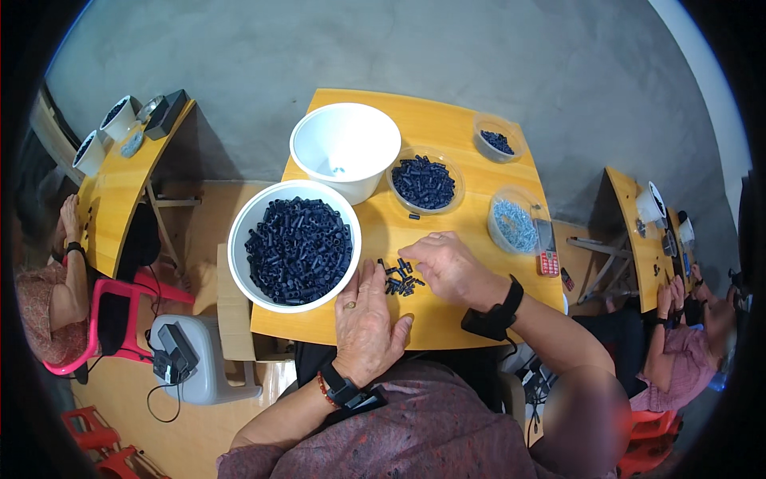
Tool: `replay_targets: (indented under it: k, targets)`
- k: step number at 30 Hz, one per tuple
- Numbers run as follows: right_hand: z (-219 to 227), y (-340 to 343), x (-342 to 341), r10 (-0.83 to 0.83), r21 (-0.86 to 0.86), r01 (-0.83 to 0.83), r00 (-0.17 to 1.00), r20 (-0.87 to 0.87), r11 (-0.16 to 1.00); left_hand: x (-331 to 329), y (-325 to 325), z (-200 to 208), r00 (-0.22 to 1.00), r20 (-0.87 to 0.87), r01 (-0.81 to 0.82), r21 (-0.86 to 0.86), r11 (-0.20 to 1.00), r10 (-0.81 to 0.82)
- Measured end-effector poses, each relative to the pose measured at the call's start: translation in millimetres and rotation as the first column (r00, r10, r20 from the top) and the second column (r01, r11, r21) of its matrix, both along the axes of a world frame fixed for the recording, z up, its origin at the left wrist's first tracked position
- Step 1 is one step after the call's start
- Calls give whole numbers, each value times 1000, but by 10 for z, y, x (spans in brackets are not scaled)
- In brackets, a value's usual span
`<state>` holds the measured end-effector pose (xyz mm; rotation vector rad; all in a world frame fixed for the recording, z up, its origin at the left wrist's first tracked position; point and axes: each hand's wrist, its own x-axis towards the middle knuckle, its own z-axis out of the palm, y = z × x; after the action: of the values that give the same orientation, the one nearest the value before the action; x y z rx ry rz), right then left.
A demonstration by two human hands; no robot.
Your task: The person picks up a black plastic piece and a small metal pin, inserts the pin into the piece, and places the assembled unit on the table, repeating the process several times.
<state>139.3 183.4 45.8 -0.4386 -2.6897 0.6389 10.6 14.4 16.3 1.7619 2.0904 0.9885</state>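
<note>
My left hand (pixel 369 327) lies on the table with its fingers stretched forward, next to the white bowl (pixel 341 295) full of short dark blue tubular pieces (pixel 299 247). A small loose pile of dark pieces (pixel 403 283) is on the wood just right of its fingertips. Over the right side of that pile, my right hand (pixel 447 267) has its fingers curled in and pinched together; whatever is between them is hidden. One single dark piece (pixel 414 216) lies apart, below a clear round tub (pixel 459 195) of larger dark pieces.
A white bucket (pixel 319 136) stands behind the full bowl. At the right are a tub of small dark pieces (pixel 496 144), a tub of silvery pieces (pixel 515 226) and a red-and-grey phone (pixel 547 259). A grey stool (pixel 195 351) stands at left. People sit at side tables (pixel 120 191).
</note>
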Motion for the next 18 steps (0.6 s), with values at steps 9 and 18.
replay_targets:
  k: [9, 18]
  targets:
    - [55, 187, -2, -225, 41, 228, 973, -58, 973, 5, -1, -13, 1000, -8, -11, -2, 1000, 11]
    - [-82, 305, -61, -241, 112, 246, 969, -60, 963, 7, -4, -27, 1000, -7, -11, -14, 1000, 11]
